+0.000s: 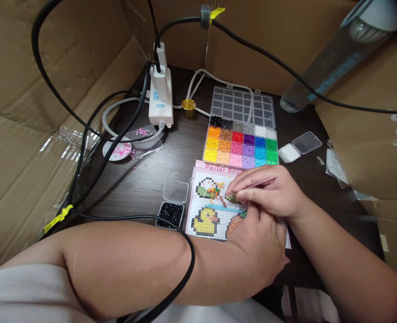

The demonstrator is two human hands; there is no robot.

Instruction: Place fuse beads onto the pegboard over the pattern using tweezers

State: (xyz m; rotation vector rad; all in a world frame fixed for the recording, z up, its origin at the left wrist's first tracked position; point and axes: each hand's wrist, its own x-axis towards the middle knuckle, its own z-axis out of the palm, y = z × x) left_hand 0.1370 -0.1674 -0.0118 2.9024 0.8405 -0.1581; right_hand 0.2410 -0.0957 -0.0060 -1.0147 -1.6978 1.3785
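My right hand (274,190) is closed in a pinch around slim pinkish tweezers (261,181), above the right side of the Perler bead pattern sheet (189,211). My left hand (259,246) rests just below it, over the sheet's lower right. Its fingertips are mostly hidden under the right hand. Bead figures show on the gridded sheet, among them a yellow duck (205,222) and a green and white figure (208,188). Orange, brown and blue pieces lie between them. Whatever is at the tweezers' tips is too small to make out.
A sorted bead box (240,144) stands open behind the sheet. Nearby are a small box of black beads (170,214), a box of white beads (289,153), a gold cup (188,108), a white dish (109,152) and a power strip (161,107). A black cable (193,255) crosses my left forearm.
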